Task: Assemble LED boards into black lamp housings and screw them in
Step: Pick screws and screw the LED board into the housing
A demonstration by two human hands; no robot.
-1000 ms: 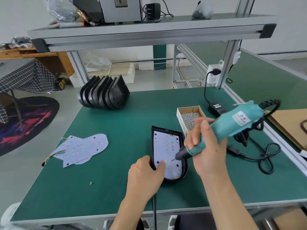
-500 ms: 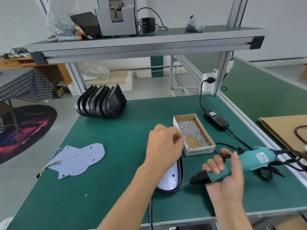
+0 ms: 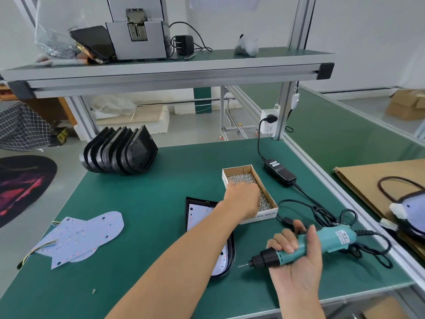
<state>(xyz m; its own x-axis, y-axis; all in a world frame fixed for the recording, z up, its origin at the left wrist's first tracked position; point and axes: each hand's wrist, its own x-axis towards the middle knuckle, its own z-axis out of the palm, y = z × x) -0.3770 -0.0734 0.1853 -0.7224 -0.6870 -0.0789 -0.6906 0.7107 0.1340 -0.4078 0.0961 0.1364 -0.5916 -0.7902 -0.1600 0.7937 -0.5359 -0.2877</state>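
Green mat over the bench [image 3: 142, 203], aluminium frame along its right edge. Near the front edge, right hand [image 3: 296, 268] palm up, fingers curled round a teal electric screwdriver [image 3: 305, 246], bit pointing left, held just above the mat; white label on its body too small to read. Just left of it, black lamp housing [image 3: 231, 252] lying flat with an LED board [image 3: 197, 215] seated inside, partly hidden under the left forearm. Toward the front-left corner, loose LED boards [image 3: 85, 236] in an overlapping pile, yellow wires trailing off the left edge. Past the housing, near the middle of the bench, left hand [image 3: 243, 199] reaching into a cardboard screw box [image 3: 236, 171], fingertips buried among the screws [image 3: 243, 179]; pinching or spread, cannot tell. Box front reads "…G BALANCER", the start covered by the wrist. Behind the box, black power adapter [image 3: 279, 172] with its cord up to a wall socket [image 3: 269, 122] on the frame post. Near the back-left corner, stack of empty housings [image 3: 122, 154] standing on edge. Overhead, shelf [image 3: 174, 72] carrying a grey machine. Beyond, grey floor, dark rug, white wall.
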